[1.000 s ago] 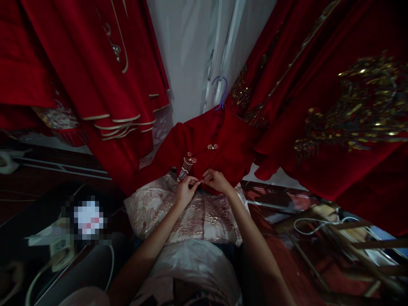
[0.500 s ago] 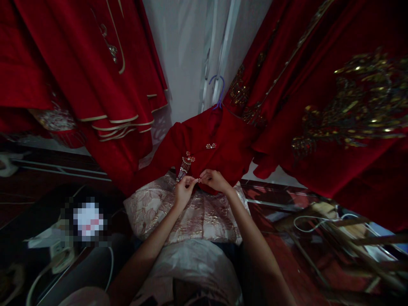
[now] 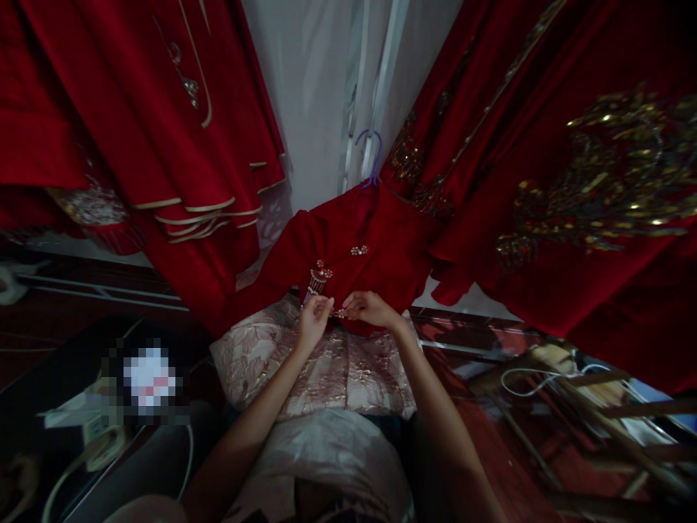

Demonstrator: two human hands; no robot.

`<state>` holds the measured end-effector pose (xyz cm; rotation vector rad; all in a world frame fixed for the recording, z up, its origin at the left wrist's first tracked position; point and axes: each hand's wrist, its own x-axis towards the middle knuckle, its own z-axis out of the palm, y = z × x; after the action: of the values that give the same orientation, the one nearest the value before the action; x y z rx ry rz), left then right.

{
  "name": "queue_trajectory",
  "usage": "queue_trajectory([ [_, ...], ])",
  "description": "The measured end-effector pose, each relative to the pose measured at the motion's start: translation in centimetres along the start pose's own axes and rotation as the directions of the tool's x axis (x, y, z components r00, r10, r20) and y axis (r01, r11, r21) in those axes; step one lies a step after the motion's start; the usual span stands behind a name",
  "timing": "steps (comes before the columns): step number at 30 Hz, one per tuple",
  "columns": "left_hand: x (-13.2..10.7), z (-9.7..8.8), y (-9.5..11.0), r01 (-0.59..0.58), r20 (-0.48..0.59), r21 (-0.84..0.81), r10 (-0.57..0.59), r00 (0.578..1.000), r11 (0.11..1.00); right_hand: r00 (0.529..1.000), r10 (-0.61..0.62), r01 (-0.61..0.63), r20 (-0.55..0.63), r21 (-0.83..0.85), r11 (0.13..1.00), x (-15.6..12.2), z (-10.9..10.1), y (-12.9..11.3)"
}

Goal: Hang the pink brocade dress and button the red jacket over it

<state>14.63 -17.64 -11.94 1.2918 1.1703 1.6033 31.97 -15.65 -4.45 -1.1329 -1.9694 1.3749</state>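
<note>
A red jacket [image 3: 381, 218] on a purple hanger [image 3: 374, 156] lies over a pale brocade cloth [image 3: 283, 356] on my lap. At its lower front, my right hand [image 3: 373, 310] pinches a small beaded ornament [image 3: 338, 314] against the red fabric. Just left of that ornament is my left hand [image 3: 313, 321], its thumb and forefinger closed together; whatever lies between them is too small to make out. Above the left hand hangs a beaded tassel brooch [image 3: 318, 280], and a short beaded clasp [image 3: 359, 250] sits higher on the chest.
Red garments with pale trim [image 3: 207, 167] hang on the left. More red garments with gold sequins [image 3: 610, 181] hang on the right. A power strip [image 3: 103, 443] with cables lies at lower left. On the right stands a wooden stool [image 3: 615, 428] with a white cable.
My left fingertips have risen slightly and moved apart from the ornament, which shows more between the hands. My right hand stays nearly in place at the ornament.
</note>
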Motion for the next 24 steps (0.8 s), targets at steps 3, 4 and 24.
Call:
queue_trajectory([
  [3, 2.4, -0.3, 1.0, 0.089, -0.052, -0.178, -0.099, 0.994, 0.980, 0.980, 0.060, -0.080, 0.188, 0.101, 0.992, -1.4, -1.6, -1.1],
  [4, 3.1, -0.4, 1.4, 0.105, -0.050, -0.229, -0.120, 0.992, 0.968, 0.969, 0.074, -0.104, 0.237, 0.116, 0.988, -1.9, -2.1, -1.5],
  [24, 5.0, 0.9, 4.4, 0.213, -0.059, -0.327, -0.245, 0.968, 0.921, 0.949, 0.066, -0.121, 0.307, 0.165, 0.979, -2.8, -2.9, -2.6],
])
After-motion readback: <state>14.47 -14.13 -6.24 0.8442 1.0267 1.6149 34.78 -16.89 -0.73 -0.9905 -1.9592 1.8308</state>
